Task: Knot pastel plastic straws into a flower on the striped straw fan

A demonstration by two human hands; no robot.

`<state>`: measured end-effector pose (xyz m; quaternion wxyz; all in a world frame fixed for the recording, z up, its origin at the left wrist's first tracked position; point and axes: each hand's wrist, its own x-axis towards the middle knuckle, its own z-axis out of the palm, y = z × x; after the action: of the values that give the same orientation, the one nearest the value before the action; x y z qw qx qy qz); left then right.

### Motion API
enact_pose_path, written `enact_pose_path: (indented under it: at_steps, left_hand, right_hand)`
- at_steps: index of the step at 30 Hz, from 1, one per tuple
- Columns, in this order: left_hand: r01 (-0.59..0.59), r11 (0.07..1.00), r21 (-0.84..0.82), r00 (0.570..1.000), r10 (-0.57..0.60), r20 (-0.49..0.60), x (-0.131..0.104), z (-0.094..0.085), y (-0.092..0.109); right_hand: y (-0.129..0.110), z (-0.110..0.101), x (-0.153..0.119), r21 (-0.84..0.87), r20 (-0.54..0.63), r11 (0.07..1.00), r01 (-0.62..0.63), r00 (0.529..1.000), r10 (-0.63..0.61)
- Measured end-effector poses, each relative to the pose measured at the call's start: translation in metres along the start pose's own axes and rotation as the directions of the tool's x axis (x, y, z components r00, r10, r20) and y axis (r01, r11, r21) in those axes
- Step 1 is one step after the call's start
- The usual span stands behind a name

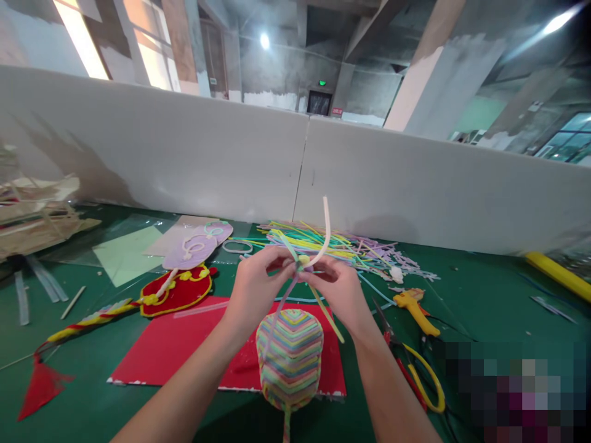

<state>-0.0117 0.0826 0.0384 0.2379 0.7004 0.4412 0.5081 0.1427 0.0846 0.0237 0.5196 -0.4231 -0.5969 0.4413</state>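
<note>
Two bare hands are what I watch from my distant place, and both hold one small bundle of soft strips (303, 264), at the middle of the view, above the green tabletop (489, 301). The left hand (268, 271) has its fingertips closed narrowly on one side of it; the right hand (332, 278) pinches the other side. From the bundle a white strip (327, 227) rises and bends, a lilac strip (287, 290) hangs downward, and a yellow-green strip (330, 317) slants down to the right. Lower in my view, a striped fan (290, 357) lies over a red board (180, 357), its stem passing the near edge. Behind the hands I see a pile of coloured strips (318, 243); to the right, a yellow glue gun (418, 312).
</note>
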Motion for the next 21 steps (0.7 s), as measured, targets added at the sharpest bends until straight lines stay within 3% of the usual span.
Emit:
enact_pose_path:
  at_steps: [4, 10, 15, 21]
  left_hand:
    - [0.127, 0.989, -0.080, 0.992, -0.127, 0.005, 0.001, 0.002, 0.004]
    - [0.331, 0.911, -0.245, 0.943, -0.311, 0.120, 0.005, -0.002, 0.004]
    - [0.504, 0.752, -0.425, 0.864, -0.444, 0.239, 0.011, -0.007, -0.004]
    - [0.651, 0.506, -0.566, 0.758, -0.463, 0.458, 0.012, -0.009, -0.010]
  right_hand:
    - [0.003, -0.001, 0.002, 0.052, -0.002, 0.999, -0.015, 1.000, 0.015]
    - [0.003, -0.003, 0.002, 0.048, 0.031, 0.999, -0.012, 0.999, 0.011]
    - [0.002, -0.005, 0.001, 0.046, 0.058, 0.999, -0.001, 0.998, -0.002]
    - [-0.001, -0.007, -0.001, 0.148, 0.160, 0.989, -0.021, 0.987, -0.003]
